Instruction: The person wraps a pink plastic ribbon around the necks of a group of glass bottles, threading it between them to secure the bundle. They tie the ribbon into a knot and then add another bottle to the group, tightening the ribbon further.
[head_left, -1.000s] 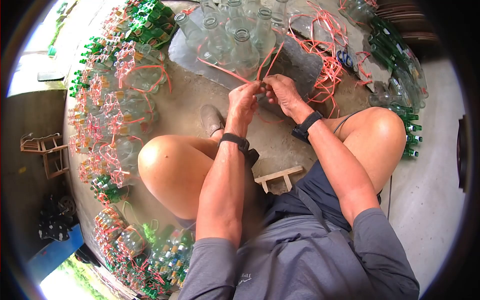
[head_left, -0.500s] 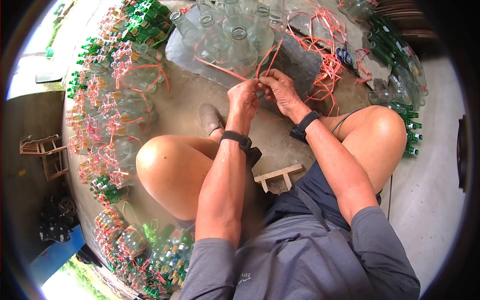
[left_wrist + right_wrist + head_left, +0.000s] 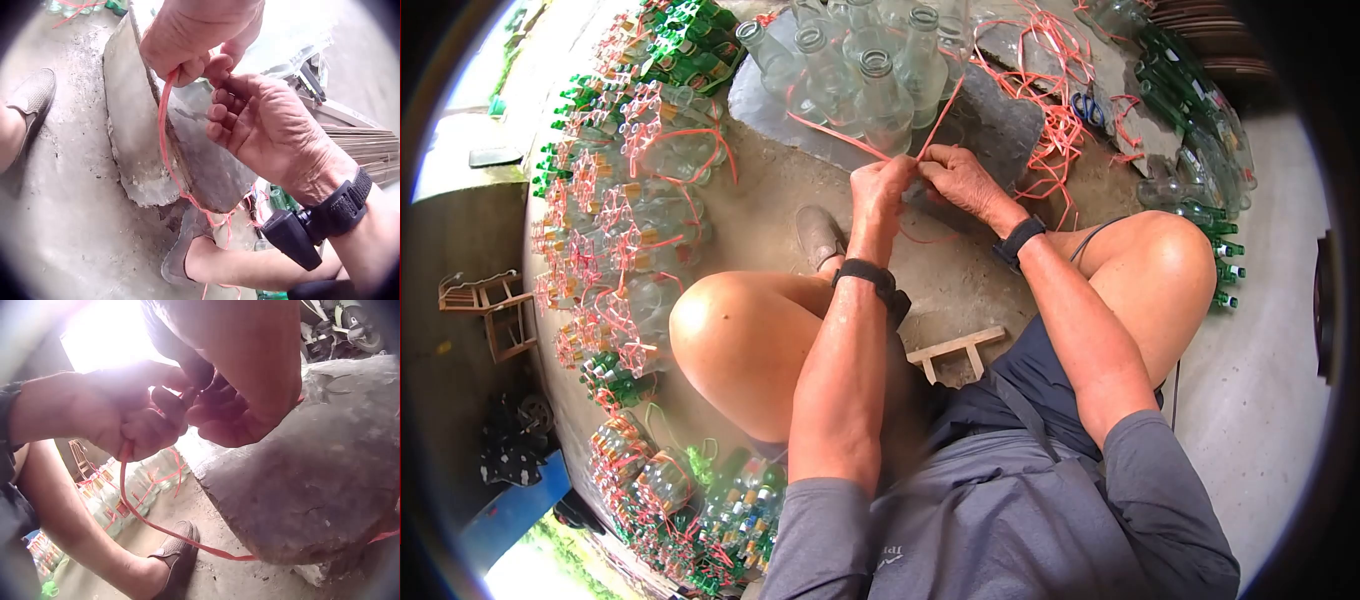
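We pinch pink strap (image 3: 840,136) w/ L hand (image 3: 878,195) & R hand (image 3: 970,185), our side of slab (image 3: 1005,125); prob. knotting round bottles (image 3: 878,98) atop it, next needs snug pull.

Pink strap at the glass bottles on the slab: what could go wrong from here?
The pink strap might slip, since it appears held only in the fingers of the left hand and right hand. A hard pull could tip or knock together the glass bottles, which stand close together on the slab, strap running from them to the hands. The tangled pink strips near the slab's edge could snag.
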Available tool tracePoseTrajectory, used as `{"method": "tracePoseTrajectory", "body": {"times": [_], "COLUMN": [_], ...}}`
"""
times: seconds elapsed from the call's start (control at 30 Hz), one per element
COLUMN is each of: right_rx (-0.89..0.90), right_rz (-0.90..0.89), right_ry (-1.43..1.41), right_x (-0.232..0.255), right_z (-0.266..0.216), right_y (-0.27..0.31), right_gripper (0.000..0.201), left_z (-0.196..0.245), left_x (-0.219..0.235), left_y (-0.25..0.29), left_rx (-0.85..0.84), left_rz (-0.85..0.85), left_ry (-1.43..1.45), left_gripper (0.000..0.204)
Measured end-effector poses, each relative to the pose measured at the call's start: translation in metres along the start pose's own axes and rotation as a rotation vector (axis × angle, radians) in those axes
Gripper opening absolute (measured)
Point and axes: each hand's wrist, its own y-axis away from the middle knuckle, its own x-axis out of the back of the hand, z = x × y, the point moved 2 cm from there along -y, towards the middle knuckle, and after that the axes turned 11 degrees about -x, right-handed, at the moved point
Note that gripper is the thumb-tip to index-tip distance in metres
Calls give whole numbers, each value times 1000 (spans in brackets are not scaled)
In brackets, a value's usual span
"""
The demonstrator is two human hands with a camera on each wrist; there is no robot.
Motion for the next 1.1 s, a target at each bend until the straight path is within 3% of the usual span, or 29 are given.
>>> {"method": "tracePoseTrajectory", "body": {"times": [0.13,0.2,0.33,0.4,0.6,0.73,0.8,0.97,1.03,1.1], "right_rx": [119,242,136,157,252,262,149,294,204,242], "right_rz": [49,159,185,310,435,451,361,480,357,354], "right_ry": [73,261,304,428,485,502,605,670,618,601], "right_x": [-4,-5,-7,-6,-5,-2,-2,-9,-11,-11], "right_z": [6,1,-7,-4,0,-7,-14,-20,-9,-4], "right_y": [-6,-5,-4,-13,-20,-20,-15,-5,-11,-15], "right_gripper": [21,20,28,18,17,17,18,16,16,16], "left_z": [3,6,9,11,12,8,5,2,1,-1], "left_x": [10,14,20,22,25,27,26,26,26,27], "left_y": [1,-1,-9,-12,-15,-19,-19,-19,-19,-17], "left_rx": [-102,-96,-111,-105,-149,-189,-223,-240,-239,-232], "left_rz": [-88,-92,-42,-29,36,62,84,101,97,101], "left_ry": [-52,-51,-68,-84,-127,-183,-215,-237,-220,-236], "left_gripper": [21,20,16,15,18,20,20,23,23,30]}}
